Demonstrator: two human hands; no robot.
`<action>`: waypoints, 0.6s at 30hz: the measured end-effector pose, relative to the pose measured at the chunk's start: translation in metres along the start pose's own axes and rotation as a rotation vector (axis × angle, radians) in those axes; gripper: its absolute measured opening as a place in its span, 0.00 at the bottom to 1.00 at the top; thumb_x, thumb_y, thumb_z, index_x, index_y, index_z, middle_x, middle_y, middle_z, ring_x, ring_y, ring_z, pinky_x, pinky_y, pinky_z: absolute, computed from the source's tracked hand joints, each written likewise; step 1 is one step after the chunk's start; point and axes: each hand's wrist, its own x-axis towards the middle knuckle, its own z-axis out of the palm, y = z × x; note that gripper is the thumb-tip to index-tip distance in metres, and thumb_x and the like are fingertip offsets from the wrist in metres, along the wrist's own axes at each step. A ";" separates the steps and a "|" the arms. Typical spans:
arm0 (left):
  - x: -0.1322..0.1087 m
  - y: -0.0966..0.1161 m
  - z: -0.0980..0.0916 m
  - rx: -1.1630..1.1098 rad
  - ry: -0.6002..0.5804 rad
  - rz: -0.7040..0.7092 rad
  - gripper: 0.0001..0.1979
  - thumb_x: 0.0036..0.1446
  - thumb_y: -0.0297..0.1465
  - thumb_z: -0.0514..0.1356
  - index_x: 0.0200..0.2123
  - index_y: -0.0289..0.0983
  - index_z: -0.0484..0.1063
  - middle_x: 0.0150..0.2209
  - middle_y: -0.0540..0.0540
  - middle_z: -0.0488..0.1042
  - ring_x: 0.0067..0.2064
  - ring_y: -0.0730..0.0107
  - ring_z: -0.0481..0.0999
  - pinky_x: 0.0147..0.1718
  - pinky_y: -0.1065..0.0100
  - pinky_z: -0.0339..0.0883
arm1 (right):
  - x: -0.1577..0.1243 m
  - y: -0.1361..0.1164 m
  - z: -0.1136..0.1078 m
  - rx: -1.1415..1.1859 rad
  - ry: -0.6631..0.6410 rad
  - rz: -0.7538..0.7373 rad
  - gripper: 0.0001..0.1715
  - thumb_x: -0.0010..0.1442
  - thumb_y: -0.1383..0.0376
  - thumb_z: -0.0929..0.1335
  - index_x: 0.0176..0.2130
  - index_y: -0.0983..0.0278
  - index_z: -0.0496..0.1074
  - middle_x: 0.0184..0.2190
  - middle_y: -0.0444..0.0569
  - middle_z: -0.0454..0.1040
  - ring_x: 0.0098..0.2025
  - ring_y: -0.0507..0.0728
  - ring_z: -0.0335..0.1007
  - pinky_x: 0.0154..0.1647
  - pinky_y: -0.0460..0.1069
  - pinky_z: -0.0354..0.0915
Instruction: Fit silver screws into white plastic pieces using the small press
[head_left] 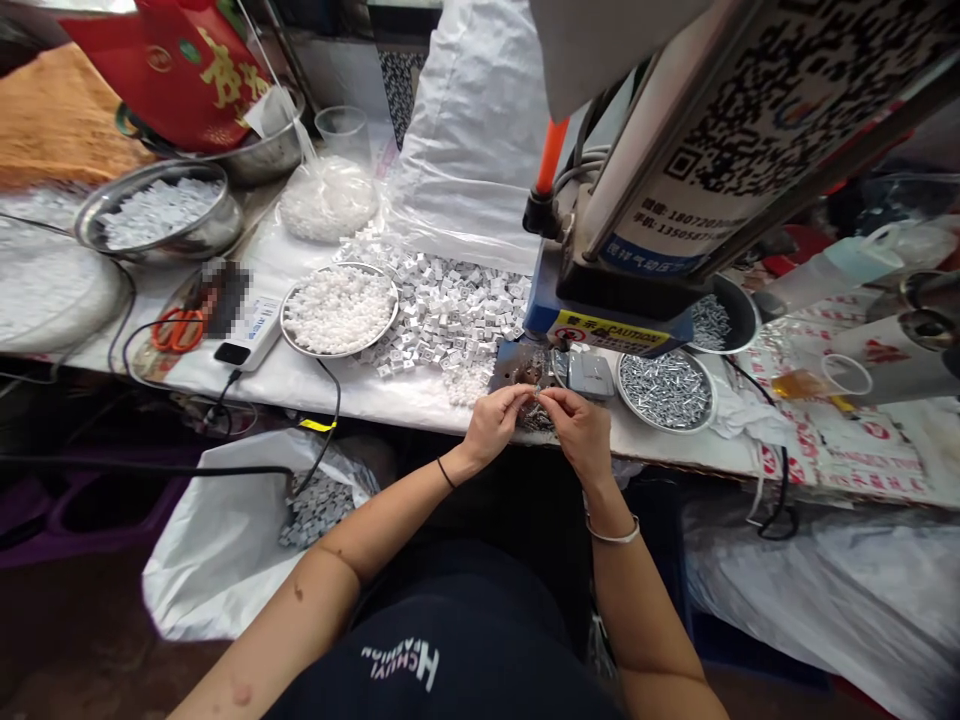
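Note:
My left hand (496, 424) and my right hand (579, 424) meet fingertip to fingertip at the base of a blue press (551, 300) with a yellow caution label. Both are closed in a pinch; whatever sits between the fingers is too small to make out. Small metal pieces (534, 418) lie just under the fingertips. On the left, close to my left hand, are loose white beads (469, 384) and a heap of white square plastic parts (450, 310). A bowl of metal pins (666, 390) stands to the right of my right hand.
A plate of white beads (341, 308), a white power bank (251, 335) and orange-handled scissors (178, 330) lie on the left. A steel bowl (225, 215) of white pieces is farther back. An open white sack (217, 560) hangs below the table edge. Cables cross the left side.

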 end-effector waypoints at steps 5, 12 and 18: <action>0.005 -0.027 -0.039 0.558 0.145 0.094 0.11 0.61 0.33 0.53 0.41 0.37 0.73 0.39 0.41 0.73 0.43 0.62 0.70 0.45 0.61 0.63 | -0.003 0.010 -0.001 0.214 0.073 0.137 0.18 0.50 0.53 0.70 0.35 0.64 0.78 0.31 0.47 0.79 0.33 0.56 0.75 0.37 0.49 0.69; 0.022 -0.045 -0.055 1.002 0.048 0.028 0.11 0.58 0.35 0.56 0.31 0.36 0.73 0.36 0.40 0.69 0.40 0.57 0.65 0.40 0.59 0.60 | 0.000 0.013 0.010 0.313 0.014 0.164 0.17 0.52 0.54 0.69 0.38 0.63 0.76 0.29 0.47 0.79 0.23 0.51 0.69 0.27 0.46 0.68; 0.024 -0.043 -0.051 0.985 -0.024 0.080 0.07 0.58 0.27 0.52 0.33 0.35 0.70 0.35 0.40 0.71 0.39 0.59 0.66 0.41 0.60 0.60 | 0.001 0.011 0.013 0.379 0.027 0.233 0.18 0.49 0.53 0.71 0.35 0.63 0.75 0.26 0.46 0.78 0.20 0.51 0.67 0.22 0.46 0.67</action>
